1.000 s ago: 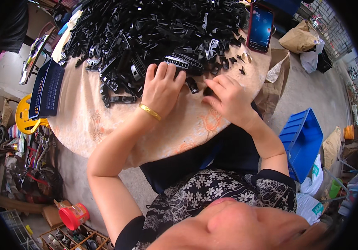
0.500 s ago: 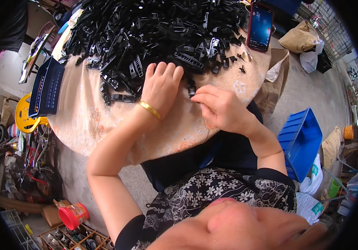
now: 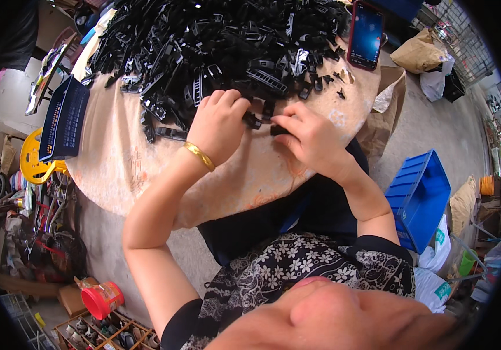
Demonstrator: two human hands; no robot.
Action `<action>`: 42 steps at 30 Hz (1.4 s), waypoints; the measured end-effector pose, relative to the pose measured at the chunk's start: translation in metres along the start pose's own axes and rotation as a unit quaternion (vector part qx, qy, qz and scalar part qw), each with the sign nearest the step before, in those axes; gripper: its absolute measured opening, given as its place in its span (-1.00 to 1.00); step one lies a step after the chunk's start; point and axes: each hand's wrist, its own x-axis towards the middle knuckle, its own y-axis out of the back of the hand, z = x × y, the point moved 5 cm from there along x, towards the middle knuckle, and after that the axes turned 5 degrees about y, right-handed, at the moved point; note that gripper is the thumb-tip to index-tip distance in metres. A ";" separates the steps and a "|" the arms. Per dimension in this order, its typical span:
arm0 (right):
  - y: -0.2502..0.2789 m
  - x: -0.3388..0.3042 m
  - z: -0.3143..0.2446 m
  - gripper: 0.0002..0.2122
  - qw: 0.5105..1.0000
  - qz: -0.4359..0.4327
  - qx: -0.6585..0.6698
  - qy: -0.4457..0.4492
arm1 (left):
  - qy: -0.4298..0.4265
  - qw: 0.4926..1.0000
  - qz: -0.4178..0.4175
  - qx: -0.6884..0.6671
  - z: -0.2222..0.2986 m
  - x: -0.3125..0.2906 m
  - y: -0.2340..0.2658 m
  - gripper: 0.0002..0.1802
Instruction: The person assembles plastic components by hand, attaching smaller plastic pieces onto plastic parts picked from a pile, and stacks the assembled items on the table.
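A large heap of small black plastic parts (image 3: pixel 203 52) covers the far side of the round, cloth-covered table (image 3: pixel 110 169). My left hand (image 3: pixel 218 125), a gold bangle at its wrist, is closed at the near edge of the heap. A black plastic part (image 3: pixel 252 121) sticks out at its fingertips. To the right, my right hand (image 3: pixel 314 140) pinches another black plastic part (image 3: pixel 278 130) between thumb and fingers, just above the cloth. One more loose part (image 3: pixel 268 109) lies between the two hands. My left fingertips are partly hidden.
A phone (image 3: pixel 366 36) in a red case stands at the table's far right. A dark blue basket (image 3: pixel 63 125) is at the left edge, beside a yellow stool (image 3: pixel 31 157). On the floor are a blue crate (image 3: pixel 416 201) at right and a red bucket (image 3: pixel 101 300) at lower left.
My left hand has shifted slightly left and nearer, and a black part now shows at its fingertips. My right hand has moved slightly right, with a black part now visible in its pinch.
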 end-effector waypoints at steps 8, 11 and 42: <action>0.004 -0.010 0.009 -0.75 0.998 0.055 0.011 -0.037 | 0.100 0.986 -0.013 -0.131 -0.017 0.005 0.001 -0.83; 0.003 -0.010 0.009 -0.75 0.998 0.050 0.012 -0.044 | 0.054 0.998 0.011 -0.006 -0.017 0.004 0.001 -0.73; 0.028 -0.042 0.008 -0.75 0.986 0.116 0.041 -0.111 | -0.027 0.970 -0.129 -0.204 0.034 -0.015 0.016 -0.58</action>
